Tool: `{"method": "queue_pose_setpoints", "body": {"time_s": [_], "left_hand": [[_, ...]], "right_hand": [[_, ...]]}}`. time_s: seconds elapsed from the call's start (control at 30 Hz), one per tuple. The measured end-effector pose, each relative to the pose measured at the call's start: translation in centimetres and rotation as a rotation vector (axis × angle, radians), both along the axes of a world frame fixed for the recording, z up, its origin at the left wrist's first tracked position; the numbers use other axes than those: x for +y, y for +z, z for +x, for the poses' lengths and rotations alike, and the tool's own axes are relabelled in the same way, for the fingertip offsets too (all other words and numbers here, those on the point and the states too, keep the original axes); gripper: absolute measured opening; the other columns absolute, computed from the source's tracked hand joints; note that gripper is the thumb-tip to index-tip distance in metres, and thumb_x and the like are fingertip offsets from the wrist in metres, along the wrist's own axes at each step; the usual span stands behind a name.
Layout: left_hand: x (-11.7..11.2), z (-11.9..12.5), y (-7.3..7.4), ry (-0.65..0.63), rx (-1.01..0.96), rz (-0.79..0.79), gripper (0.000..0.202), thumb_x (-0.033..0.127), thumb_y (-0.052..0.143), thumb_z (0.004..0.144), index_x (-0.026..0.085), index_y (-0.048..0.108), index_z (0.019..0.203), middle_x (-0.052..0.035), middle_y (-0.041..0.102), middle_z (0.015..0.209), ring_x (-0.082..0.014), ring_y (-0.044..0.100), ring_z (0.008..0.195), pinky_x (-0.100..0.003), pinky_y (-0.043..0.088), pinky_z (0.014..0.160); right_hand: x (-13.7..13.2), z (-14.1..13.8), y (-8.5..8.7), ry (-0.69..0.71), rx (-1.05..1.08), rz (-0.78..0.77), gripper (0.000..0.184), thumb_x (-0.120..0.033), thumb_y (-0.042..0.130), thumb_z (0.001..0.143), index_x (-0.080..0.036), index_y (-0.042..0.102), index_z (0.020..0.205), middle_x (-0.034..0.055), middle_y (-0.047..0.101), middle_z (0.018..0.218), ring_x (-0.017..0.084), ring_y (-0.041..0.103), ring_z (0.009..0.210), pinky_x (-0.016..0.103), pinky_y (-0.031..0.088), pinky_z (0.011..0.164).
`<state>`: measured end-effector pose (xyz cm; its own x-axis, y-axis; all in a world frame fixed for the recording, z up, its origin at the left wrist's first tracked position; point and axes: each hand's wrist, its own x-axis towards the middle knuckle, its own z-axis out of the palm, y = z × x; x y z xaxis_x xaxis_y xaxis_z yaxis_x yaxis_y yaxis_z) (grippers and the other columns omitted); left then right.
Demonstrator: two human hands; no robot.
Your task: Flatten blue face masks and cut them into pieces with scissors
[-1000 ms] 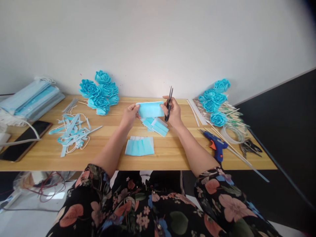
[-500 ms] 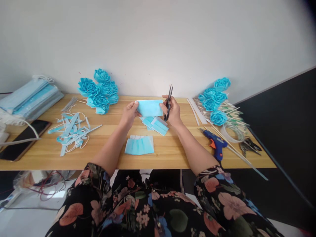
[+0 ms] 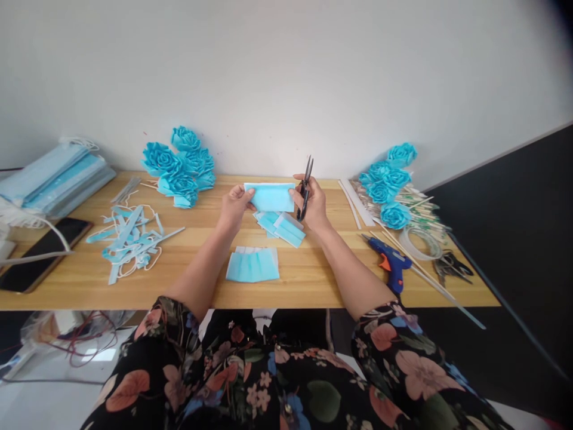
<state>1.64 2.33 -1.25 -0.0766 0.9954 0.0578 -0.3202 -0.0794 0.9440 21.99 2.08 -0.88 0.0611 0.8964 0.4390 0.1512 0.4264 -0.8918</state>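
Observation:
Between my two hands a light blue rectangle of face mask fabric (image 3: 273, 198) is held up over the table, its white back layer showing along the top edge. My left hand (image 3: 235, 206) pinches its left side, thumb in front. The thumb of my right hand (image 3: 314, 203) presses the right side, and black-handled scissors (image 3: 305, 188) sit in the same hand with the blades pointing up. Just below lie several folded blue mask pieces (image 3: 286, 228). Closer to me rests a pleated blue mask piece (image 3: 253, 264) over a white layer.
Blue fabric roses (image 3: 179, 164) stand at the back left, more roses (image 3: 385, 179) at the right. Mask scraps (image 3: 132, 239), a phone (image 3: 42, 254) and stacked masks (image 3: 58, 176) lie left. A blue glue gun (image 3: 389, 260), tape roll (image 3: 421, 243) and pliers (image 3: 452, 266) are right.
The left edge of the held fabric has shifted slightly left, and the white layer shows more along its top. Both hands stay nearly where they were, the scissors still in the right.

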Motion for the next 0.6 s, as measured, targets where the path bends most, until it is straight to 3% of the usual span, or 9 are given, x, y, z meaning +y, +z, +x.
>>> {"method": "queue_pose_setpoints", "body": {"time_s": [0.2,0.6], "left_hand": [[-0.33,0.17,0.58,0.008,0.041,-0.019,0.026,0.032,0.078,0.073,0.014,0.059,0.076,0.0049,0.056,0.06,-0.0064,0.052,0.046,-0.02,0.049,0.045],[-0.12,0.04,0.08,0.037,0.037,-0.006,0.026,0.029,0.08,0.068,0.014,0.06,0.075,0.0044,0.06,0.06,-0.0066,0.054,0.045,-0.019,0.047,0.045]], "right_hand": [[-0.12,0.04,0.14,-0.022,-0.028,-0.001,0.036,-0.043,0.07,0.079,-0.028,0.061,0.111,-0.0048,0.053,0.074,0.008,0.052,0.063,0.021,0.047,0.062],[-0.13,-0.03,0.08,-0.011,-0.001,-0.001,0.033,-0.034,0.069,0.079,-0.027,0.061,0.11,-0.0058,0.053,0.074,0.007,0.05,0.063,0.02,0.046,0.064]]}}
